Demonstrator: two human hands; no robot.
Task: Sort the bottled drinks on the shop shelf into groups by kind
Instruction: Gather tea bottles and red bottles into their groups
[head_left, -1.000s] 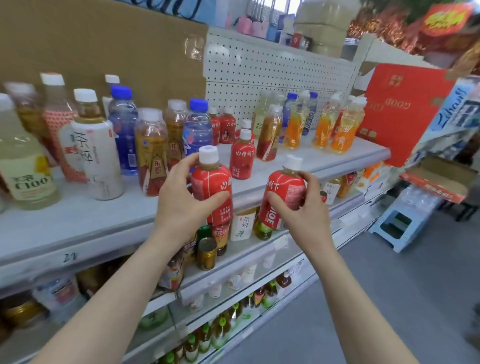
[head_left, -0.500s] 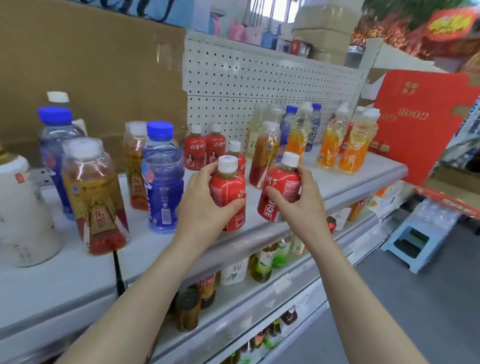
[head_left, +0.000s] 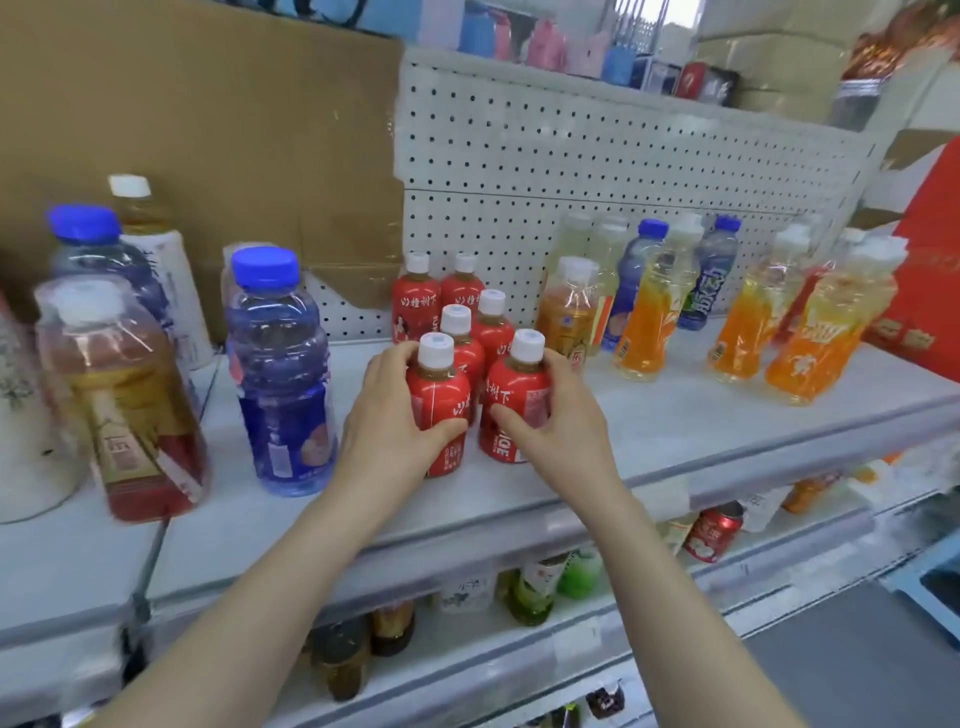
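Shop shelf (head_left: 675, 426) with a white pegboard (head_left: 571, 156) behind it, drinks everywhere. Landmark is the cluster of four red bottles (head_left: 415, 306) standing against the pegboard: blue water bottle (head_left: 280, 374) off to its left, orange juice bottles (head_left: 810, 343) to its right. Just in front of that cluster the left hand (head_left: 384, 436) grips the left red bottle (head_left: 439, 410) and the right hand (head_left: 566, 431) grips the right red bottle (head_left: 514, 410), fingers (head_left: 561, 379) wrapped round the labels. Both stand upright, caps up, long axis vertical, bases seemingly on the shelf. The cluster sits straight behind the fingers, so I'd guess a short push back, then let go.
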